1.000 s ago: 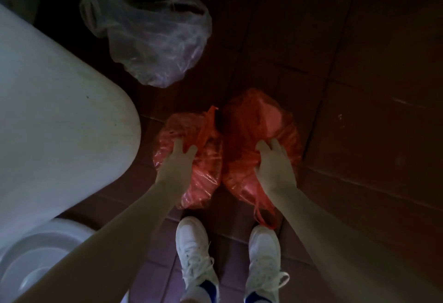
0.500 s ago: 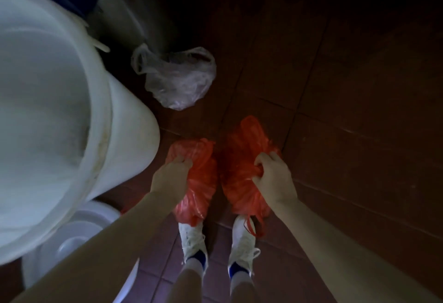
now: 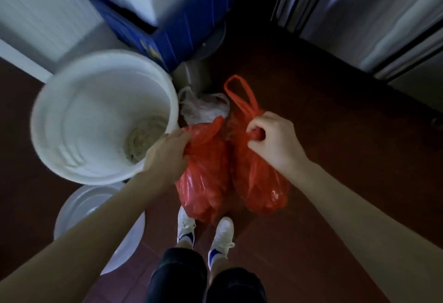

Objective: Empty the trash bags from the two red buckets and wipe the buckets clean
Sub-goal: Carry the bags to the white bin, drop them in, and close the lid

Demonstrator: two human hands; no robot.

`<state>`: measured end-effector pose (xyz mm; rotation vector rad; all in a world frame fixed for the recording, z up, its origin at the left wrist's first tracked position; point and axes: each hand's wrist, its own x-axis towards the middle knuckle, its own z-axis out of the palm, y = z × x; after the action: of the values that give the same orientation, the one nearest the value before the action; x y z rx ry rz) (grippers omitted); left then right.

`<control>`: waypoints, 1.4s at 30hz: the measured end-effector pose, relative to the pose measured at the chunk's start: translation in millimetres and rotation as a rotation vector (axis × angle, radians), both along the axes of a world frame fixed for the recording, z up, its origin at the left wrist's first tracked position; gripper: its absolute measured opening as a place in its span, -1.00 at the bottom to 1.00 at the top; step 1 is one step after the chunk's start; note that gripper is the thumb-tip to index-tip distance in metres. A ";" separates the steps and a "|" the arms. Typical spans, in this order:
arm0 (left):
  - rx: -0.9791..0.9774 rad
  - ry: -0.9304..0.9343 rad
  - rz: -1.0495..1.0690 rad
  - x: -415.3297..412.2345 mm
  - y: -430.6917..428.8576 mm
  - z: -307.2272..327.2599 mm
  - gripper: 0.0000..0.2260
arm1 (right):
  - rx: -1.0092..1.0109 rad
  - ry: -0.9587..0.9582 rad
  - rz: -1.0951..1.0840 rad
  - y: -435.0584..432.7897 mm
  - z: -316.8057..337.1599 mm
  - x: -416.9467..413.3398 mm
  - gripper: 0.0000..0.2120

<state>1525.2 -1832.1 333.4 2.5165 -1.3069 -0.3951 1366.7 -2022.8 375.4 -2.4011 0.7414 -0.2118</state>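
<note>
Left grip [image 3: 165,156] is curled over the bunched mouth of the left red bag [image 3: 203,182], and right grip [image 3: 273,142] is clenched round the twisted handles of the right red bag [image 3: 259,182], with one handle loop [image 3: 239,94] standing free on the far side of the fist. Both bags hang side by side, touching, over the white shoes [image 3: 185,228], and appear to be lifted off the floor [image 3: 335,146]. The red buckets themselves are not in view.

The bags look like thin, crinkly film, soft and slippery. They bulge low, so they likely carry some weight but not much. I would judge the twisted handles to be the safest hold. A fistful of the mouth, as on the left, could slip or let the bag gape, and the film could tear if dragged over an edge.

Just left of the bags stands a large white bucket [image 3: 96,179] with a greyish cloth [image 3: 141,139] at its bottom, and the left grip overlaps its near rim. A white basin [image 3: 76,204] lies nearer, under the left forearm. On the far side, a clear plastic bag [image 3: 206,108] lies close against the red ones, with a blue box [image 3: 153,39] beyond it and steel cabinet fronts [image 3: 383,27] at far right. The bucket crowds the left side, while the floor to the right offers more room.
</note>
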 end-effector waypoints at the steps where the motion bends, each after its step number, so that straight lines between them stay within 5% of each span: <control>1: -0.008 0.002 0.029 5.9 2.2 16.4 -0.80 | -0.024 -0.026 0.020 -1.4 19.0 11.0 -0.85; 10: -0.136 -0.045 0.277 86.6 49.1 114.2 -0.82 | -0.118 -0.205 0.143 13.1 121.7 123.9 -0.82; 19: -0.164 -0.061 0.482 190.6 115.6 103.3 -0.85 | -0.129 -0.140 0.328 63.0 105.4 264.1 -0.81; 29: 0.016 0.193 0.567 311.3 161.6 -32.4 -0.84 | -0.024 0.129 0.358 102.0 -37.1 410.6 -0.84; 42: 0.208 0.324 0.537 404.2 153.7 -262.3 -0.77 | 0.047 0.490 0.272 118.0 -282.0 492.3 -0.78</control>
<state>1929.4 -1678.4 71.2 2.6858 -0.4659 -0.7964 1859.0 -1904.8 93.5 -2.4987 0.6051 0.5153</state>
